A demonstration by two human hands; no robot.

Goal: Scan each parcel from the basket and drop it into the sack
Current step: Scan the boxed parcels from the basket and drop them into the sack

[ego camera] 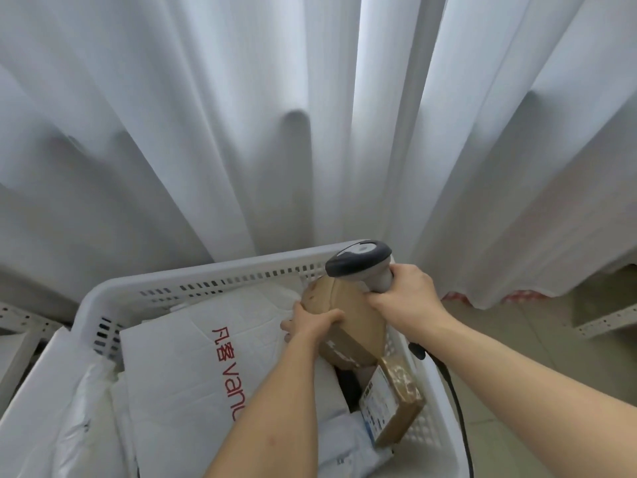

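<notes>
The left hand [312, 322] grips a brown parcel [348, 326] above the basket [213, 276], tilting it toward the scanner [362, 262]. The right hand [405, 294] fingers wrap the scanner's handle, aiming it down, likely to read a label.

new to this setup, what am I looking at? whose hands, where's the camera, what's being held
There is no robot here. A person wears one wide-angle camera on the head, looking forward and down at their own arms.

The left hand grips a brown taped parcel lifted above a white plastic basket. The right hand holds a grey handheld scanner, its head right at the parcel's top end.

In the basket lie a large white mailer with red lettering, a small brown box with a printed label and more pale mailers. A white curtain hangs behind. The sack is not clearly identifiable.
</notes>
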